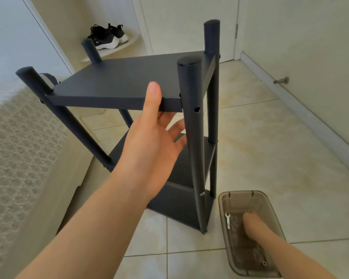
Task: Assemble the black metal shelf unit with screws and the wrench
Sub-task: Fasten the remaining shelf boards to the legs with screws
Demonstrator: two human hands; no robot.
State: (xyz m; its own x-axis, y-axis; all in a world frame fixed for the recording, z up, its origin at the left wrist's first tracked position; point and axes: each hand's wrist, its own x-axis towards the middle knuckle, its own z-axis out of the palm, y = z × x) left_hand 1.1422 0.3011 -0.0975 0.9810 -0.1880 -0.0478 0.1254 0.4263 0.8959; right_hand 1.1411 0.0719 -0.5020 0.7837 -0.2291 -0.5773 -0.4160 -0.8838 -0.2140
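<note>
Left hand [149, 141] pinched the front edge of the top shelf [119, 81], thumb flat on the upper face and fingers reaching underneath, close to the front right post [191, 121]. The black shelf unit [181, 206] stood on the tiled floor [270, 148], between the bed [18, 137] and a brown see-through bin [238, 195].

To my eye it would handle as stiff painted metal, light enough for one hand to steady. It seemed liable to rack, though, while some joints were unfastened. A hole [197, 109] in that post, just under the top shelf, gaped open, whereas lower down a screw head [202, 193] showed. The round posts looked smooth and likely to slide through a palm. The folded shelf edge offered a surer hold, best taken near a post, where the sheet would flex least.

The right hand [250, 220] was down inside the bin. Its fingers were blurred behind the tinted wall, so I could not tell whether they were spread or closed on anything. A small silver wrench [227, 220] leaned against the bin's inner left wall, just beside that hand. It was thin and flat, probably fiddly to pick up except by its shaft.

Beyond the unit, a pair of black shoes [107, 36] sat on a low corner ledge.
</note>
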